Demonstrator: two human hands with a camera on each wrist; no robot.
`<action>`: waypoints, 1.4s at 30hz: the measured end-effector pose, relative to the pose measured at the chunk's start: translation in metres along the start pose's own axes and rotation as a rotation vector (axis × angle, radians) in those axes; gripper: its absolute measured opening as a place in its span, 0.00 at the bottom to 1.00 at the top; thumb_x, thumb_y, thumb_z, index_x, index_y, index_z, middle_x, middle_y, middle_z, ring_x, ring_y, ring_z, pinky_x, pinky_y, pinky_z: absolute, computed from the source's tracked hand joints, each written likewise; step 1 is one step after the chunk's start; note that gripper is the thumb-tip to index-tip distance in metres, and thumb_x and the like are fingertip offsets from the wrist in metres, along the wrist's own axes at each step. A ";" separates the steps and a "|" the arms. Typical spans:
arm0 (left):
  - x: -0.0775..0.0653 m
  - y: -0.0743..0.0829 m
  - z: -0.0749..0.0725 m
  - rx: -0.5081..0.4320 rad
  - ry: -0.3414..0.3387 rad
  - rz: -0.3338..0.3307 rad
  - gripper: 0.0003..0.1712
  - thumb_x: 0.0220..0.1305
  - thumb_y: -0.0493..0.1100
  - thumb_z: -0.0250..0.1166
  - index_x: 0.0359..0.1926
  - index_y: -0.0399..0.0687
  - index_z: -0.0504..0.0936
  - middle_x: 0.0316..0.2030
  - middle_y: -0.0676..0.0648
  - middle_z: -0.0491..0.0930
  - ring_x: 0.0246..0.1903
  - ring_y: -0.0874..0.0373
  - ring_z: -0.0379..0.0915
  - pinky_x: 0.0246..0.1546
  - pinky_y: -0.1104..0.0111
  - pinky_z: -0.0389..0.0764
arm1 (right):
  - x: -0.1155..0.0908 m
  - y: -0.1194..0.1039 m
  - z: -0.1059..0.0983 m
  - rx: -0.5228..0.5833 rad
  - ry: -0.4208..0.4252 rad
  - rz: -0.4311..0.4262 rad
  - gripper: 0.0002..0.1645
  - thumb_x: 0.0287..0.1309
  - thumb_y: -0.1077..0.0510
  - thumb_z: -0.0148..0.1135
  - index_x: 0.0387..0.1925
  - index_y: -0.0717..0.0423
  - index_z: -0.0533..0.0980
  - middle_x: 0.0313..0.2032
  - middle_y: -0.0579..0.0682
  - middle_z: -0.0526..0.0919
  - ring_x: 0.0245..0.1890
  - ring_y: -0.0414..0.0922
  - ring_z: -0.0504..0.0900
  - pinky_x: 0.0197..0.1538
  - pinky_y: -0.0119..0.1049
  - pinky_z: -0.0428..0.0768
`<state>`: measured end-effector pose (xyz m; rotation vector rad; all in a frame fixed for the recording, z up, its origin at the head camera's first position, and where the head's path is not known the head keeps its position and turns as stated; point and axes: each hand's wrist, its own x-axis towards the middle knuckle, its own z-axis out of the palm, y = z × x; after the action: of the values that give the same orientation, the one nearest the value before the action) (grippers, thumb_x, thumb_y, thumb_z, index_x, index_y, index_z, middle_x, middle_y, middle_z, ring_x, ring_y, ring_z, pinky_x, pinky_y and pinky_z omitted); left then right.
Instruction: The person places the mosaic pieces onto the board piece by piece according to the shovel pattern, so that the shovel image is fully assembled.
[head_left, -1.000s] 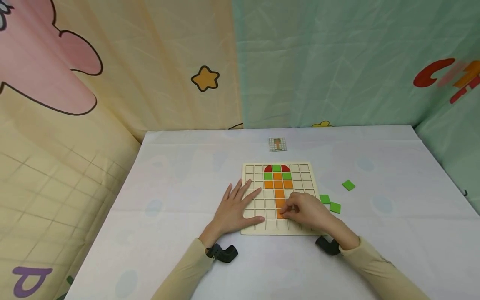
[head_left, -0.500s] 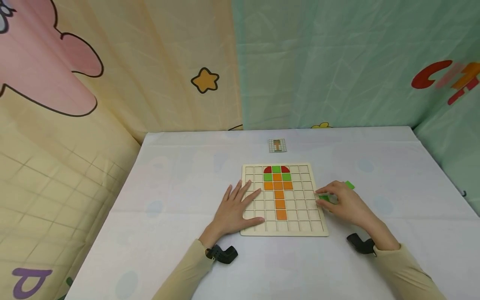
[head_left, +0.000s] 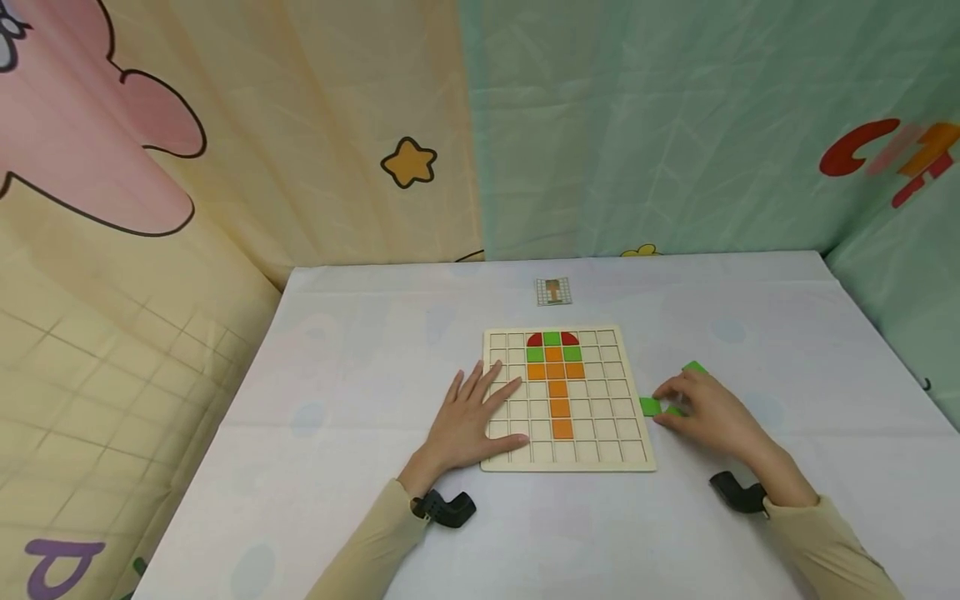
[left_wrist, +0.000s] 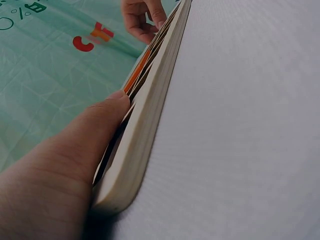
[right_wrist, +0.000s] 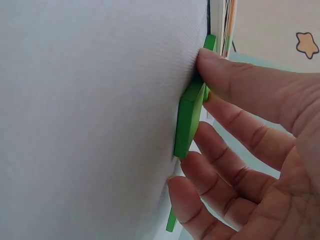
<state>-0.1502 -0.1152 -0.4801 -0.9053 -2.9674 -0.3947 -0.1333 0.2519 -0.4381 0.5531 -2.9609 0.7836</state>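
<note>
My left hand [head_left: 468,425] lies with spread fingers on the left side of a pale wooden grid board [head_left: 618,429]. Its thumb [left_wrist: 107,115] rests over the board's near edge in the left wrist view. On the board, orange square tiles [head_left: 559,407] form a stem and crossbar, with green square tiles [head_left: 552,339] and red curved tiles [head_left: 570,339] above. Right of the board, my right hand [head_left: 708,412] is low over loose green tiles, thumb and index finger apart. In the right wrist view, the thumb tip is right at one green tile's [right_wrist: 187,120] corner.
One loose green tile [head_left: 648,407] lies beside the board's right edge, and another [head_left: 695,367] is partly hidden behind the right hand. A small pattern card [head_left: 553,291] lies beyond the board. Printed curtains [head_left: 675,125] stand behind the white-covered table [head_left: 375,333].
My right hand has left the lowest orange tile and moved right to the loose green tiles. The nearest green tile has shifted slightly. My left hand has stayed on the board.
</note>
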 end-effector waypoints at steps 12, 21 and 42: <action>0.000 -0.001 0.001 0.005 0.001 -0.002 0.49 0.56 0.77 0.49 0.74 0.65 0.53 0.74 0.49 0.41 0.72 0.50 0.27 0.67 0.52 0.30 | 0.004 0.001 -0.001 0.140 -0.039 0.087 0.15 0.46 0.59 0.75 0.30 0.52 0.74 0.26 0.44 0.74 0.27 0.42 0.71 0.29 0.35 0.71; 0.001 0.000 0.001 0.005 0.002 0.002 0.48 0.56 0.77 0.49 0.74 0.65 0.53 0.74 0.49 0.41 0.72 0.50 0.27 0.67 0.52 0.31 | 0.006 -0.011 -0.002 0.219 0.055 0.100 0.10 0.50 0.58 0.72 0.30 0.52 0.76 0.27 0.43 0.78 0.28 0.41 0.76 0.31 0.33 0.75; 0.001 -0.002 0.000 0.015 -0.004 0.002 0.48 0.57 0.77 0.48 0.74 0.66 0.51 0.74 0.49 0.40 0.72 0.50 0.27 0.68 0.53 0.31 | 0.030 -0.112 0.064 0.316 -0.169 -0.170 0.09 0.48 0.63 0.72 0.26 0.48 0.79 0.21 0.34 0.76 0.21 0.32 0.73 0.26 0.29 0.75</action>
<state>-0.1525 -0.1159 -0.4806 -0.9092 -2.9682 -0.3705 -0.1186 0.1199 -0.4375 0.9162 -2.8963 1.2516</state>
